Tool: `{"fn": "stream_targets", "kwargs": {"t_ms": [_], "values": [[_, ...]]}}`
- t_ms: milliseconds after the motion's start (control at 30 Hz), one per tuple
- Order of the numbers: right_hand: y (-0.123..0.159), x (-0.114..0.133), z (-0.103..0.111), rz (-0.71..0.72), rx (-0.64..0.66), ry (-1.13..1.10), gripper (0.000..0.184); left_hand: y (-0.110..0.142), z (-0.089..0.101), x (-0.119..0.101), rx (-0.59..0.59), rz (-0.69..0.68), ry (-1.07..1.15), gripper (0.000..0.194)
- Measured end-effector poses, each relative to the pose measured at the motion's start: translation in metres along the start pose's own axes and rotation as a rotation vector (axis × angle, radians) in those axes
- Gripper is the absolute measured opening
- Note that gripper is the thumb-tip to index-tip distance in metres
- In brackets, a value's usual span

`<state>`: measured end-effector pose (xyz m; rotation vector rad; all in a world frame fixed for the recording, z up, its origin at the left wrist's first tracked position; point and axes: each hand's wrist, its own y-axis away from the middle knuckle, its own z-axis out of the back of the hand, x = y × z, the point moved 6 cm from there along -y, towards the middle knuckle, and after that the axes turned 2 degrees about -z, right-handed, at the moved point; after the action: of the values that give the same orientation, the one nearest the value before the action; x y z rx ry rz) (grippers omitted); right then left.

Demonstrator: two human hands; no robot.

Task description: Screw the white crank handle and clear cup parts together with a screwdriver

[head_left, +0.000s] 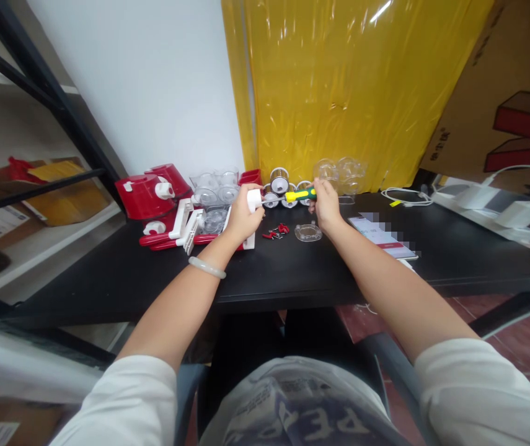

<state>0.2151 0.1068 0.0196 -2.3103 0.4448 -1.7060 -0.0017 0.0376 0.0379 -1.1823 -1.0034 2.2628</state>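
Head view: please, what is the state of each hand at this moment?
Left hand: closed, holding a small white part.
Right hand: closed, holding the yellow-and-green screwdriver.

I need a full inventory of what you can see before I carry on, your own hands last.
Screwdriver: 1, yellow-green handle, right hand
White part: 1, white, left hand
Red housings: several, red, table left
Long parts: several, red and white, beside them
Clear plastic parts: several, transparent, back, both sides
Round parts: several, silver and white, back centre
Small pieces: several, mostly red, between forearms
Clear disc: 1, transparent, right of those
Phone: 1, pale, right
Cable: 1 coiled, white, back right
Power strip: 1, white, far right
Large carton: 1, brown, far right
Covering: 1, yellow, behind table
Shelving: 1, black frame, far left
Bracelet: 1, pale, left wrist
Hands: 2, bare, centre
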Motion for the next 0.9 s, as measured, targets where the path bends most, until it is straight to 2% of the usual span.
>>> {"fn": "stream_targets", "kwargs": {"t_ms": [433, 600, 733, 900], "values": [[-0.005, -0.014, 0.003, -0.097, -0.022, 0.06, 0.056, 0.001, 0.001, -0.008, -0.003, -0.028, -0.046, 0.054], [-0.002, -0.018, 0.006, -0.249, -0.066, 0.147, 0.054, 0.001, 0.002, -0.017, 0.012, -0.065, -0.052, 0.054], [0.001, -0.015, 0.005, -0.344, -0.106, 0.133, 0.046, 0.001, 0.002, -0.021, 0.012, -0.092, -0.07, 0.053], [0.005, -0.01, -0.005, -0.388, 0.0, -0.057, 0.028, 0.001, 0.002, -0.016, 0.0, -0.064, -0.06, 0.053]]}}
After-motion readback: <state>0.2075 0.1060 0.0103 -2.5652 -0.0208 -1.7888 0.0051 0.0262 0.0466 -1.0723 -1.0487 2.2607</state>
